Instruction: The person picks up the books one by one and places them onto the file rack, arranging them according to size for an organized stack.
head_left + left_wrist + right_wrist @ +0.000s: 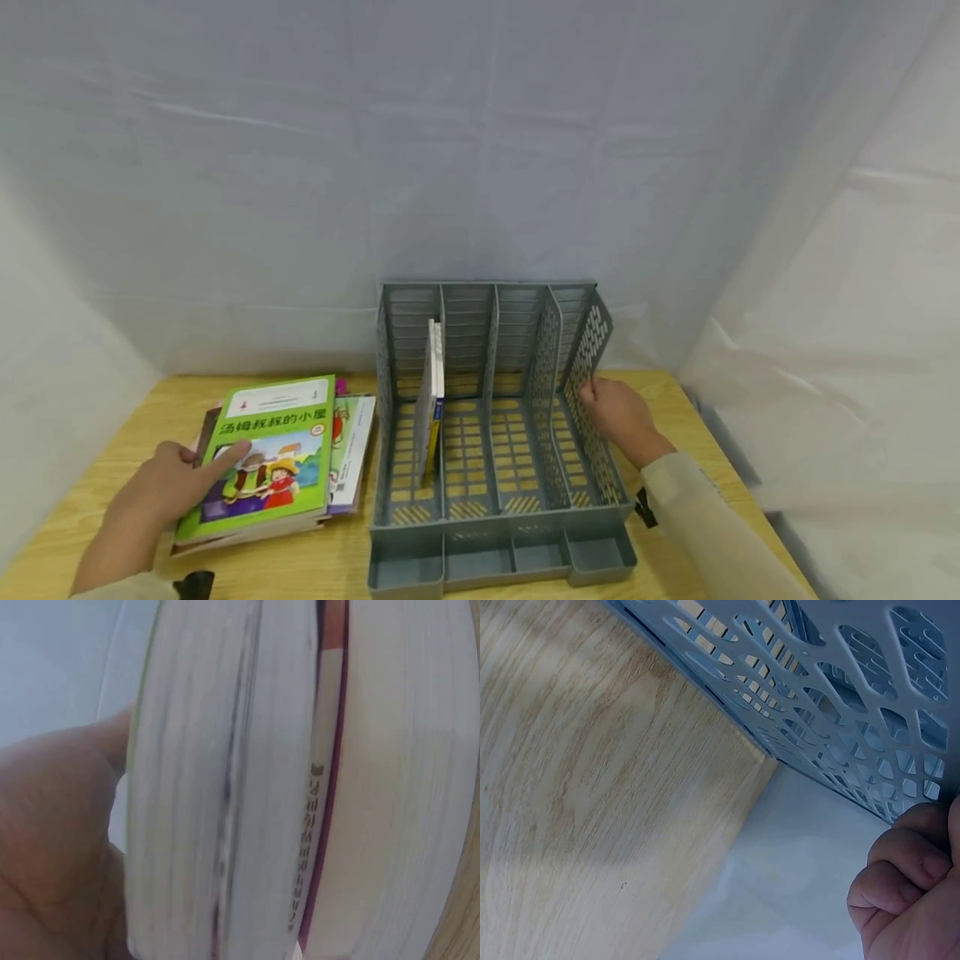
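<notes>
On the left of the table, a green picture book (281, 450) lies on top of a stack of books, its cover facing up. My left hand (168, 483) holds this book at its left edge, thumb across the cover; the other fingertips are mostly hidden. Thick page edges of the stacked books (285, 750) fill the left wrist view beside the palm. A grey desk file organizer (502, 521) stands in the middle. My right hand (622, 417) grips the front edge of its slanted, perforated right side wall (832, 712) with curled fingers.
One thin book (433, 392) stands upright in the organizer's left part, near a divider. Small trays (480, 567) line its front. Another book (352, 450) juts out from under the green one. White sheeting (480, 167) hangs behind the wooden table (690, 433).
</notes>
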Demonstrator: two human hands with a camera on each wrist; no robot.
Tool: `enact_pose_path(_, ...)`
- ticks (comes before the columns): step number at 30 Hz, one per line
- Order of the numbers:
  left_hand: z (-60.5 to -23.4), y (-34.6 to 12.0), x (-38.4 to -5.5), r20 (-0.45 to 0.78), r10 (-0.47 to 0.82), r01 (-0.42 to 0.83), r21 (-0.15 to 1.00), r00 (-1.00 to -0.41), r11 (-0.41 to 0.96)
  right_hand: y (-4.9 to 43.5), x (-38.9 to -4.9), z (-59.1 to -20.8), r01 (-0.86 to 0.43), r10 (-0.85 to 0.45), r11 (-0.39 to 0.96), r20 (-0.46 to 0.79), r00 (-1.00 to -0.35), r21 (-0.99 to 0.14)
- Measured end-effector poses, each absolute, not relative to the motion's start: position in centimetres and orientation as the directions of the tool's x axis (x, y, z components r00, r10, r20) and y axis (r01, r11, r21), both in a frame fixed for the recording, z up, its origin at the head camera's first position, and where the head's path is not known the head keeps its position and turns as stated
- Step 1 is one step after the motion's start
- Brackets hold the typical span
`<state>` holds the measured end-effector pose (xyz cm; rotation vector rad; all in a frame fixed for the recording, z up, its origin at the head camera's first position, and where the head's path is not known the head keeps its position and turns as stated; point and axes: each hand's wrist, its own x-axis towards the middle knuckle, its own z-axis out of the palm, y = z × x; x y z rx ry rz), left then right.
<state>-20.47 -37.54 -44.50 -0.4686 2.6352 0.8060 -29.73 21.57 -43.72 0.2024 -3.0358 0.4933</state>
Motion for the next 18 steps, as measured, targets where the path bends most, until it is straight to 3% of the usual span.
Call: enact_pose_path(18,-44.3,-37.9,-19.6,-0.391,-0.219,-0.386,0.423,-0.894,0.82,21.4,-29.8,-43.6,-0.12,-0.096,0.93,0.086,-0.992,-0.346)
